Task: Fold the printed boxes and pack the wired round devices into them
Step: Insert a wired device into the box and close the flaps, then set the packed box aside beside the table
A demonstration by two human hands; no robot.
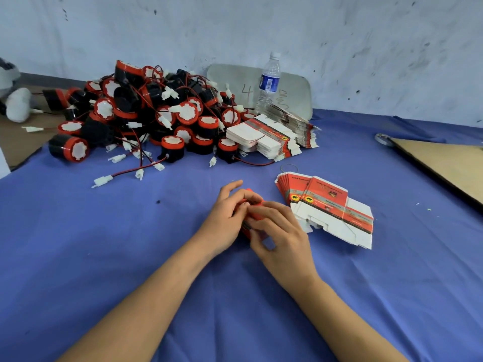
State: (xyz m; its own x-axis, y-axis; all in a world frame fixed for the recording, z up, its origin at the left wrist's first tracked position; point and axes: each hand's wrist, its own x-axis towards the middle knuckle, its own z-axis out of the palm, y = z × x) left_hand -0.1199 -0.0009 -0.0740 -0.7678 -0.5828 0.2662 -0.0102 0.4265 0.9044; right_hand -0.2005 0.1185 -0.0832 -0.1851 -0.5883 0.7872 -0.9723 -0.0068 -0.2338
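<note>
Hands meet on the blue worktop (pixel 130 244) — our left hand (pixel 230 215) curls over a red printed box (pixel 258 205) while our right hand (pixel 279 231) pinches its near side. We see flat boxes (pixel 326 205) fanned just right of it, and wired round devices (pixel 146 113) heaped well behind, at the left.

A clear water bottle (pixel 269 82) with a blue label stands at the back of the table. Right behind it, a flat grey board (pixel 295 92) with a 4 written on it leans on a pale wall (pixel 235 27) full of dark spots and scuffs. In front of the bottle a blue cloth (pixel 104 244) covers the table; far to the bottle's right a brown board (pixel 449 165) lies on the cloth, and far to its left bare brown tabletop (pixel 15 142) shows.
</note>
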